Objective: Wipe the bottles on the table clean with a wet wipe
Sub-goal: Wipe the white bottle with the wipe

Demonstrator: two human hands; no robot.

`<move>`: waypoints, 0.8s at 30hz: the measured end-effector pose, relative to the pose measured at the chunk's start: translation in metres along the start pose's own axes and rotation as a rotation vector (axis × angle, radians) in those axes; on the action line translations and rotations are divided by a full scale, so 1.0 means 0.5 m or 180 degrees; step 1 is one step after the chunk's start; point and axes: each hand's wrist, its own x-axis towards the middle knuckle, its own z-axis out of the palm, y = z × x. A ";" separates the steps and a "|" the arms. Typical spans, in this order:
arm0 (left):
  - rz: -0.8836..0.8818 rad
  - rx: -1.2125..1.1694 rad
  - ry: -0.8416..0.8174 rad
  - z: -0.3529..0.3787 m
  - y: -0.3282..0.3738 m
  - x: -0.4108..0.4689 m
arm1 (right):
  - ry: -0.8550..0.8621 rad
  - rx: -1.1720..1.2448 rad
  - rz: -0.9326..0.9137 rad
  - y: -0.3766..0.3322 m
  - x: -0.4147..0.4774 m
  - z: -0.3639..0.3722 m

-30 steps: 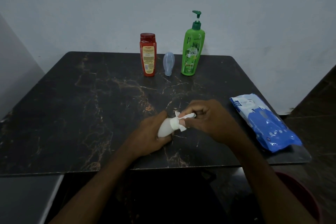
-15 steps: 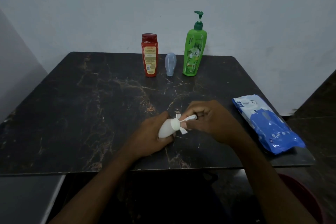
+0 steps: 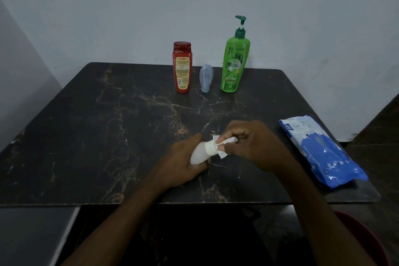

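L hand [image 3: 183, 164] grips white bottle [image 3: 198, 155] w/ R hand [image 3: 252, 147] pinching wet wipe [image 3: 222, 154] round its neck.

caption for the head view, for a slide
Left hand grips a small white bottle while the right hand pinches a wet wipe round its neck.
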 end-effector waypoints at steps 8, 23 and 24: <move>-0.0187 0.0149 -0.0126 -0.004 0.001 0.008 | 0.0420 -0.0049 0.0384 0.048 -0.003 0.025; -0.0660 -0.0585 -0.0343 -0.040 0.010 -0.003 | 0.1354 0.1906 0.1641 0.041 -0.032 0.078; -0.0680 -0.0511 -0.0299 -0.047 0.010 -0.007 | 0.1373 0.1996 0.1671 0.040 -0.032 0.079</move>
